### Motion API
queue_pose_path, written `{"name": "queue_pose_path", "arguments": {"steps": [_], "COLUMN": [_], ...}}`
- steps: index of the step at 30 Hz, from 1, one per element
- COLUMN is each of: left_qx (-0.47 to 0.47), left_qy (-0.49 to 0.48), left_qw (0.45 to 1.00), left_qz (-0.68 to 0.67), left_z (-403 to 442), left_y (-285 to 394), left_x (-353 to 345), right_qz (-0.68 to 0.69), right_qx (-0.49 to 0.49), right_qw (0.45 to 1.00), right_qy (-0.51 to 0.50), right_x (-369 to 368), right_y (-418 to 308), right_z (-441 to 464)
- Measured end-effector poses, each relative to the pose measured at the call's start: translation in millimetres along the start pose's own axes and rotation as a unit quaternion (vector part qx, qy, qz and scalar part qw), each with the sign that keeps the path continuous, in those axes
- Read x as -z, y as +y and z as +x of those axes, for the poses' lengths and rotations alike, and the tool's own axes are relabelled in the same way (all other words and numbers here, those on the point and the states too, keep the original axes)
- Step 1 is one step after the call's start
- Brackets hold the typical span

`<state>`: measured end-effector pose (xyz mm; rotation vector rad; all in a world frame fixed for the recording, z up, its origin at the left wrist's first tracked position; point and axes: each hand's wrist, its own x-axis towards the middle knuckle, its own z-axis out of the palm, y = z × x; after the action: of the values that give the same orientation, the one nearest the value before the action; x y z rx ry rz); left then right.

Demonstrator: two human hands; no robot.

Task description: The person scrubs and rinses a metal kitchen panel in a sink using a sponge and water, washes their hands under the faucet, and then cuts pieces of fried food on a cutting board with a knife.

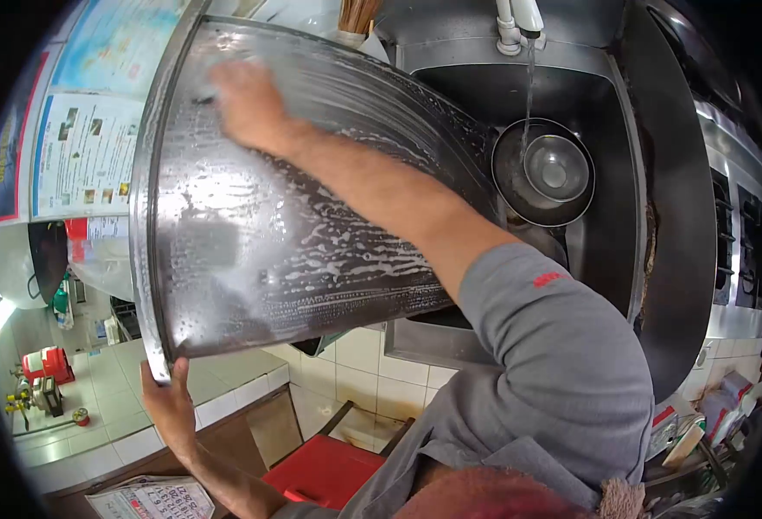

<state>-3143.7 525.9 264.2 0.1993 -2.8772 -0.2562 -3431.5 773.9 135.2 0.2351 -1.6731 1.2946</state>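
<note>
A large metal sheet (251,233) with a raised rim, wet and streaked with suds, is tilted across the sink's left side. My left hand (167,394) grips its lower left corner, thumb on the rim. Near the top of the sheet, my right hand (247,99) lies against the soapy surface, smeared by motion; whether something is under its fingers is hidden. Water runs from a white faucet (528,17) into a small metal bowl (557,169), which sits inside a larger round pan (506,164) in the sink.
The sink (627,173) has a metal rim. A dark curved metal panel (679,216) stands to its right, with a stove (744,242) beyond. Posters (87,156) hang at the left. Below are a tiled counter (113,406), a red object (325,471) and a calendar (152,500).
</note>
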Motion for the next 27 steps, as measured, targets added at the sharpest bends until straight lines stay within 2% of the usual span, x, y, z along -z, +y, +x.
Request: {"name": "queue_pose_path", "arguments": {"steps": [2, 4, 5, 7, 8, 10, 12, 14, 16, 17, 18, 19, 20, 21, 22, 23, 24, 25, 27], "left_qx": [0.027, 0.115, 0.119, 0.122, 0.127, 0.134, 0.136, 0.157, 0.136, 0.129, 0.145, 0.120, 0.094, 0.106, 0.108, 0.113, 0.117, 0.118, 0.127], "left_qy": [-0.021, -0.008, 0.005, 0.005, 0.008, -0.006, 0.033, -0.009, -0.017, -0.012, -0.011, -0.012, -0.017, -0.021, -0.026, -0.025, -0.026, -0.028, -0.025], "left_qw": [0.999, 0.993, 0.991, 0.990, 0.988, 0.984, 0.986, 0.985, 0.989, 0.991, 0.989, 0.992, 0.995, 0.994, 0.993, 0.992, 0.991, 0.991, 0.990], "left_qz": [0.003, -0.026, -0.054, -0.072, -0.093, -0.114, -0.085, -0.077, -0.060, -0.028, -0.019, -0.027, -0.031, -0.034, -0.043, -0.052, -0.059, -0.055, -0.051], "left_z": [-0.1, -5.2, -5.5, -6.7, -9.1, -11.2, -12.5, -10.4, -11.0, -10.2, -9.2, -8.7, -9.3, -8.9, -9.1, -9.6, -9.1, -8.9, -9.3], "left_y": [4.4, 15.3, -3.2, 10.9, 15.8, 12.1, 26.2, 18.5, 8.3, 16.1, 27.8, 30.3, 30.8, 27.9, 35.0, 32.7, 29.6, 29.0, 28.0], "left_x": [2.1, 0.3, 0.5, -0.4, -1.8, -8.3, -6.8, 0.4, 0.4, -0.7, -1.0, -0.9, 0.5, 0.6, 1.9, 1.8, 1.4, 3.4, 1.2], "right_qz": [-0.055, 0.003, -0.072, -0.060, -0.254, -0.251, -0.253, -0.249, -0.256, -0.258, -0.225, -0.166, -0.094, -0.082, -0.082, -0.059, -0.066, -0.073, -0.105], "right_qx": [0.019, 0.141, 0.028, -0.145, -0.035, -0.027, -0.097, -0.073, -0.155, -0.137, -0.067, -0.007, -0.045, 0.024, 0.042, 0.022, 0.058, 0.091, 0.116], "right_qw": [0.998, 0.990, 0.987, 0.984, 0.966, 0.967, 0.962, 0.966, 0.953, 0.955, 0.972, 0.986, 0.994, 0.996, 0.995, 0.998, 0.996, 0.993, 0.986], "right_qy": [0.006, -0.025, -0.138, -0.086, -0.021, -0.018, -0.021, -0.015, -0.041, -0.049, -0.024, -0.011, -0.028, -0.005, 0.025, -0.019, -0.023, -0.029, -0.061], "right_x": [-15.8, 23.3, 58.2, 108.7, 134.0, 154.3, 153.2, 151.4, 144.6, 134.3, 111.8, 92.5, 70.7, 34.8, 3.4, -16.5, -26.6, -31.1, -31.0], "right_y": [20.7, 78.5, 114.4, 231.3, 265.1, 283.5, 271.0, 267.2, 254.3, 242.3, 230.2, 180.2, 132.1, 115.2, 86.4, 63.0, 44.8, 34.6, 61.4], "right_z": [-8.6, -34.4, -60.6, -136.5, -179.4, -193.4, -189.8, -181.8, -171.2, -157.2, -139.7, -98.9, -59.6, -23.0, 14.4, 45.2, 66.8, 76.7, 69.8]}}
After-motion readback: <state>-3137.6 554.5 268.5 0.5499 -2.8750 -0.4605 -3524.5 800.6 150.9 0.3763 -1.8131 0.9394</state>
